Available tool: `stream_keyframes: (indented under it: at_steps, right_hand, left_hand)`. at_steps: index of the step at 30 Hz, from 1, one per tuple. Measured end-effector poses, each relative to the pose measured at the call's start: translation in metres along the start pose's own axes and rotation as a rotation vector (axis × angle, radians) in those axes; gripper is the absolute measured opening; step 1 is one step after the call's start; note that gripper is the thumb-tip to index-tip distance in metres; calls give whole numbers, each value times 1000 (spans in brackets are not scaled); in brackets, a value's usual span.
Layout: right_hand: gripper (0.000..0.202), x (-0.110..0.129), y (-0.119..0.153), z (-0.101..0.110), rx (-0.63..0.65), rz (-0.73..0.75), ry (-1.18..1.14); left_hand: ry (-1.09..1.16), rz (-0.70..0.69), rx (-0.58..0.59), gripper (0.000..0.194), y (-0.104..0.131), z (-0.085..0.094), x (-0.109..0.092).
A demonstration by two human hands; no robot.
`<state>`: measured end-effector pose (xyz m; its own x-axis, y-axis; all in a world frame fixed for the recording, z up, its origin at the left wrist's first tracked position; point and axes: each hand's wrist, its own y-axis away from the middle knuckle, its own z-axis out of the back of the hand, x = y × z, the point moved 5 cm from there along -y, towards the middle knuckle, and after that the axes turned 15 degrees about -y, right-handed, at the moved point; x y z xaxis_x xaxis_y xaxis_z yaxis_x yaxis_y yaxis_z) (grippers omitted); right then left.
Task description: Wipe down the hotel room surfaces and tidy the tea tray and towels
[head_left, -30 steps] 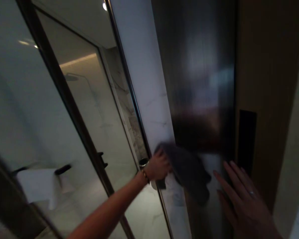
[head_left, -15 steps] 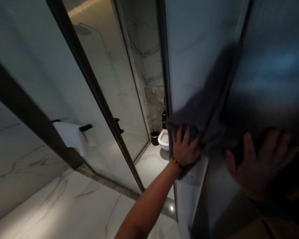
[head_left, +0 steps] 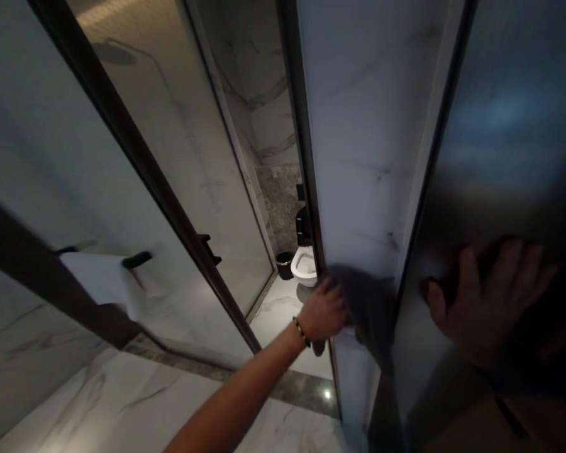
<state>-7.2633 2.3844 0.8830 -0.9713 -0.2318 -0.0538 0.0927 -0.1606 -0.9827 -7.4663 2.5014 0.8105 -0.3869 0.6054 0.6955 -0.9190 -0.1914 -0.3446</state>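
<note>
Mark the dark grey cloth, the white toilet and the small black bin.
dark grey cloth (head_left: 365, 302), head view, middle of the fabric
white toilet (head_left: 305, 265), head view, bowl rim
small black bin (head_left: 284, 264), head view, side wall

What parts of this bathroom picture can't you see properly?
Head view only:
- Toilet: mostly hidden behind the marble wall panel.
- Grey cloth: blurred; its lower end fades into shadow.
- Left hand: fingertips are covered by the cloth.
- Right hand: flat on the dark glossy panel, too dim to show detail.
- White towel: seen through glass, hazy.
</note>
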Motion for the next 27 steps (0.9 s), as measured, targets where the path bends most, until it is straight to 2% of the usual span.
stream_keyframes:
  at_steps: [3,4,5,6,7,8,9,10,11,13,15,16,18,20,22,23,25,27]
  right_hand:
    - [75,0,1,-2,-5,1,13]
    - [73,0,1,-3,-2,-2,15]
    - [72,0,1,-3,2,-7,19]
    - [71,0,1,-3,-1,-9,28]
    - [71,-1,1,-3,6,-13,40]
    - [71,-1,1,-3,16,-16,54]
    - [70,-1,1,-2,25,-23,64]
    - [68,0,0,-1,34,-33,72]
    - [65,1,-1,0,54,-49,75]
    - [60,7,-2,3,95,-92,75]
    - [60,19,4,3,119,-173,80]
    - [60,27,11,2,128,-225,82]
    - [58,45,40,-2,137,-369,57]
    - [51,64,91,-6,158,-589,-23]
    - [54,86,160,-9,195,-909,-135]
    - [61,100,198,-10,223,-1091,-217]
    - [71,133,267,-10,260,-1402,-378]
    - [70,165,315,-5,210,-1614,-453]
  left_hand:
    - [-152,266,-189,41,-73,117,117]
    - [-200,369,-224,49,-96,150,148]
    - [-248,453,-293,57,-116,179,171]
    - [-281,518,-371,61,-130,199,184]
    - [-299,568,-440,62,-138,209,187]
    - [-297,584,-500,59,-140,208,180]
    - [-273,562,-530,54,-135,195,164]
    - [-233,510,-534,46,-123,173,140]
    - [-178,407,-505,40,-107,142,110]
    - [-58,147,-374,31,-63,67,44]
    - [54,-186,-188,36,-13,-9,-20]
    - [129,-339,-121,36,10,-39,-46]
    - [335,-494,121,36,48,-84,-81]
    - [527,-515,342,31,73,-104,-100]
    - [639,-443,469,23,88,-105,-105]
    - [657,-403,490,22,92,-101,-104]
    - [748,-295,482,34,97,-87,-98]
    - [960,-154,420,45,99,-68,-93]
